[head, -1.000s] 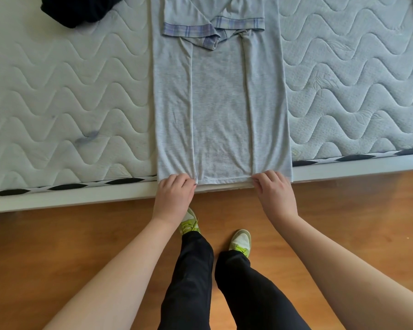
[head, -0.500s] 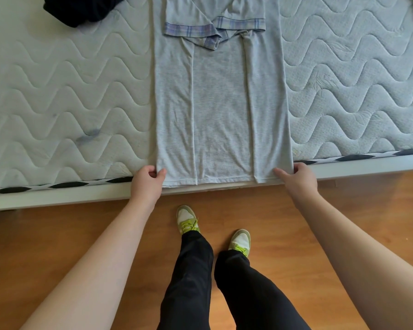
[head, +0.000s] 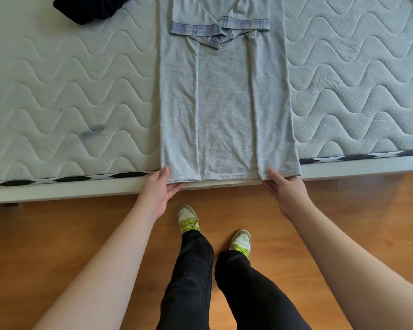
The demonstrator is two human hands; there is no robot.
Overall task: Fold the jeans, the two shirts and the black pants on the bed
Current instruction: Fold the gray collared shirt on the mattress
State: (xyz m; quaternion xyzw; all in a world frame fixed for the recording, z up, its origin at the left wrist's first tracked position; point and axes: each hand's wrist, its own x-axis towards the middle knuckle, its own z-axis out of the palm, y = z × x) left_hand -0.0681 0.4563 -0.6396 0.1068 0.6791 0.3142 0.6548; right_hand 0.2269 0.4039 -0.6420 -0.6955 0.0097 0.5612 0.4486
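A grey shirt (head: 224, 103) lies flat on the mattress (head: 69, 91), both sides folded in, with its plaid-trimmed sleeves (head: 215, 27) crossed at the top. Its hem hangs at the near bed edge. My left hand (head: 159, 190) pinches the hem's left corner, thumb on top and fingers underneath. My right hand (head: 285, 190) pinches the hem near the right fold, thumb on the cloth. A black garment (head: 91, 8) sits bunched at the top left, partly out of frame.
The white bed frame (head: 57, 194) runs across below the mattress edge. A wooden floor (head: 45, 246) lies beneath, where my legs in black trousers and green-laced shoes (head: 188, 220) stand close to the bed.
From the hem's inner folds my hands went out to its corners. Now both have turned and come slightly inward, thumbs on top of the cloth and fingers under it.
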